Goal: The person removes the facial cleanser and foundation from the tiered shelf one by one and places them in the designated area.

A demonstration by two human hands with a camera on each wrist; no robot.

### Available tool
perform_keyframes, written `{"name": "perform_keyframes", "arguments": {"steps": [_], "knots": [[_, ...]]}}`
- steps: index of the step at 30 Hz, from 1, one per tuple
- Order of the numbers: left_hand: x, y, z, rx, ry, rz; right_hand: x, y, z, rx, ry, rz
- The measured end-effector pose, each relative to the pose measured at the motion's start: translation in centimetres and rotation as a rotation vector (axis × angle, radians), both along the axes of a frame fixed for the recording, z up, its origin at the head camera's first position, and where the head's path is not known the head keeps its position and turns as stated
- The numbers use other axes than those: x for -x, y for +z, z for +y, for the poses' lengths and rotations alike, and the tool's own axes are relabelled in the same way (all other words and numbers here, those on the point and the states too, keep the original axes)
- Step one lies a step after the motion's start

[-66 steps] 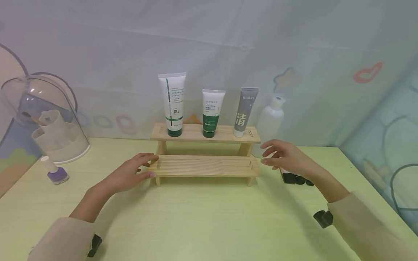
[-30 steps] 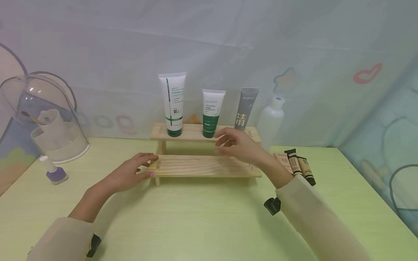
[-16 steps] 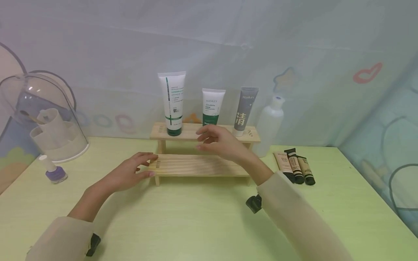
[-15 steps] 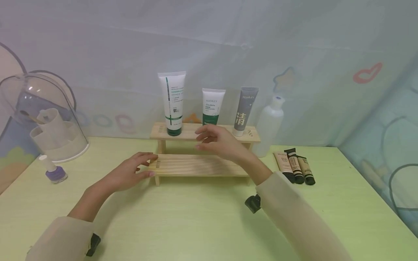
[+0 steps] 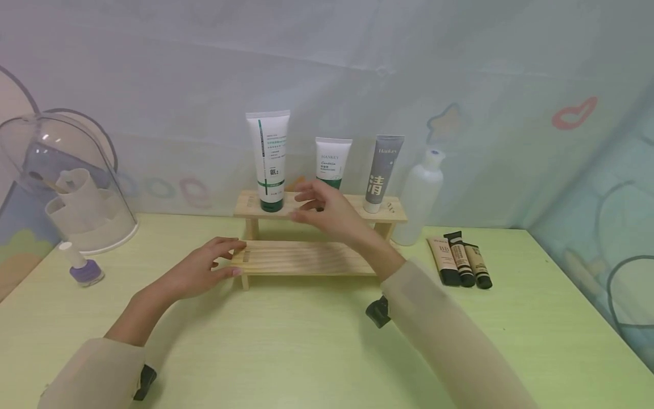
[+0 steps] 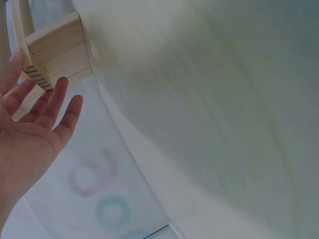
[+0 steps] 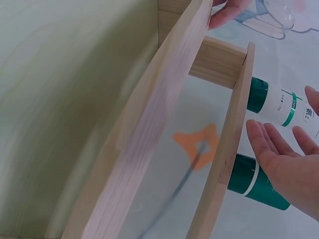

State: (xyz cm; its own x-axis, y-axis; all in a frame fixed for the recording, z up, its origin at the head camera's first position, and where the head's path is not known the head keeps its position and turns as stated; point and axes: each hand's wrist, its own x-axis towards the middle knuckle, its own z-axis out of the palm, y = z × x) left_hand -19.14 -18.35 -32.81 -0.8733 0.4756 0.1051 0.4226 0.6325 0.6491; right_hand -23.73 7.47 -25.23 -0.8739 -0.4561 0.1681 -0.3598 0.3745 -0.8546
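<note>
A two-tier wooden display stand [image 5: 306, 258] sits on the table, and my left hand [image 5: 204, 270] holds the left end of its lower board between thumb and fingers. Three squeeze tubes stand on the upper board: a tall white tube [image 5: 268, 153], a smaller white-and-green tube [image 5: 333, 156] and a grey tube [image 5: 384, 170]. My right hand [image 5: 332, 210], fingers loosely bent and holding nothing, is in front of the upper board between the two white tubes. It hides the lower part of the smaller one. In the right wrist view both green caps [image 7: 256, 94] show beside the fingers.
Several small cosmetic tubes [image 5: 462, 261] lie to the right of the stand. A translucent bottle [image 5: 421, 193] is behind its right end. At left are a purple nail polish bottle [image 5: 87, 271] and a clear-domed organizer [image 5: 84, 221]. A printed cloth [image 5: 214, 85] hangs behind.
My right hand has moved left from beside the stand's right end, past the grey tube, to the gap between the white tubes. My left hand stays on the board.
</note>
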Motion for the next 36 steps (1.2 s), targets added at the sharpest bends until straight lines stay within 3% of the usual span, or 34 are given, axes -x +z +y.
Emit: {"name": "perform_keyframes", "arguments": {"steps": [9, 16, 27, 36], "knots": [[-0.1, 0.2, 0.0, -0.002, 0.000, 0.002, 0.5, 0.2, -1.4, 0.017, -0.027, 0.001], [-0.1, 0.2, 0.0, -0.004, 0.001, -0.004, 0.9, 0.6, -2.3, 0.009, -0.097, -0.029], [-0.2, 0.3, 0.1, -0.001, -0.004, 0.006, 1.5, 1.0, -3.8, -0.017, -0.185, -0.002], [-0.1, 0.2, 0.0, -0.007, -0.006, 0.005, 1.9, 0.4, -4.7, 0.027, -0.192, -0.028]]}}
